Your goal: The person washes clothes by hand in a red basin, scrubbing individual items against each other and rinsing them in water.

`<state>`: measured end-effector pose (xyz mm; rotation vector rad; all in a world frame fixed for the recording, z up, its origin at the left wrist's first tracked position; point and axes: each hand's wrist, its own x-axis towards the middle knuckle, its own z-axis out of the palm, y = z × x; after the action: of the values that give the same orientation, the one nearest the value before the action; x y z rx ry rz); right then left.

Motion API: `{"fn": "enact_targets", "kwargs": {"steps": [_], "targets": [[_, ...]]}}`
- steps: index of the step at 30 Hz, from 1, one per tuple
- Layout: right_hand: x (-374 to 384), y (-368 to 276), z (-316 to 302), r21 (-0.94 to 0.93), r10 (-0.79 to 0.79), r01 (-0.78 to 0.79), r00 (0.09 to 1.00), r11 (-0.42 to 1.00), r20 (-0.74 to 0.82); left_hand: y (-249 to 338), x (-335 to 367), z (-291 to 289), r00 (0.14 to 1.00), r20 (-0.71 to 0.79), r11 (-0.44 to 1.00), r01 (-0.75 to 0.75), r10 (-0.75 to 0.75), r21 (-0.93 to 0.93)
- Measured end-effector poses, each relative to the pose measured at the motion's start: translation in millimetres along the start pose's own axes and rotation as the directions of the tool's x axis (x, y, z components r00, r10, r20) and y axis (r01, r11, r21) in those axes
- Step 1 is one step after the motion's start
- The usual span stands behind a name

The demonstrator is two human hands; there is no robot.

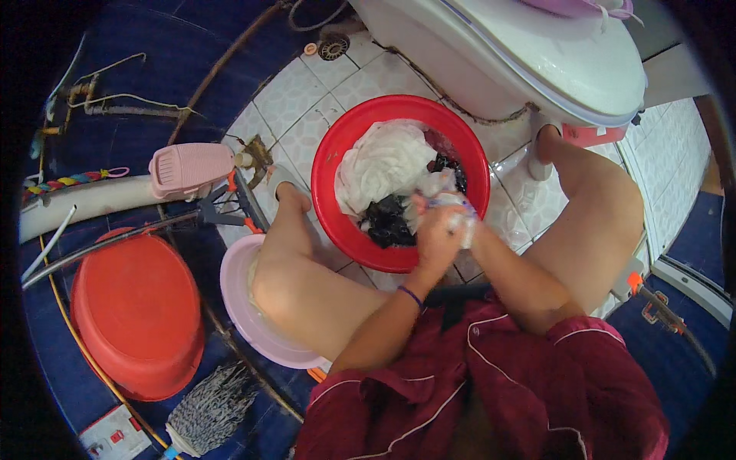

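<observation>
Left hand (440, 240) and right hand (463, 207) clench pale cloth (465, 231), seemingly mid-wash, with more laundry (383, 165) likely left in the basin (326, 173).

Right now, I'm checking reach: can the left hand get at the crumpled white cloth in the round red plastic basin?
Probably yes: the white cloth lies largely uncovered near the left hand, though that hand may first need to release its pale bundle.

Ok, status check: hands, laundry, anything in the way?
Left hand closed on pale cloth; right hand against it, fingers mostly hidden. White cloth and black cloth in red basin. Nothing visibly blocking either hand.
</observation>
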<state>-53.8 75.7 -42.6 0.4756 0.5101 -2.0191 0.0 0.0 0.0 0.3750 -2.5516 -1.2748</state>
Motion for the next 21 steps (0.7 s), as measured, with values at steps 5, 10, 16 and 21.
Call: {"fn": "enact_targets", "kwargs": {"steps": [5, 10, 16, 21], "targets": [[-15.3, 16.5, 47.2, 0.043, -0.085, 0.099, 0.962, 0.994, -0.260, -18.3, 22.4, -8.1, 0.906, -0.404, 0.978, 0.184, -0.128, 0.102], [6.0, -19.1, 3.5, 0.101, -0.026, 0.029, 0.999, 0.995, -0.026, 47.5, -5.3, 16.8, 0.999, -0.027, 0.961, 0.022, -0.031, -0.276], [-12.7, 27.5, 42.7, -0.196, -0.114, 0.056, 0.947, 0.979, -0.299, -24.7, 28.1, 5.6, 0.951, -0.195, 0.970, 0.225, -0.240, -0.096], [3.3, -4.8, -15.8, 0.345, -0.054, -0.044, 0.961, 0.938, 0.270, 16.6, 6.2, 28.7, 0.986, -0.165, 0.991, 0.003, -0.025, -0.135]]}}
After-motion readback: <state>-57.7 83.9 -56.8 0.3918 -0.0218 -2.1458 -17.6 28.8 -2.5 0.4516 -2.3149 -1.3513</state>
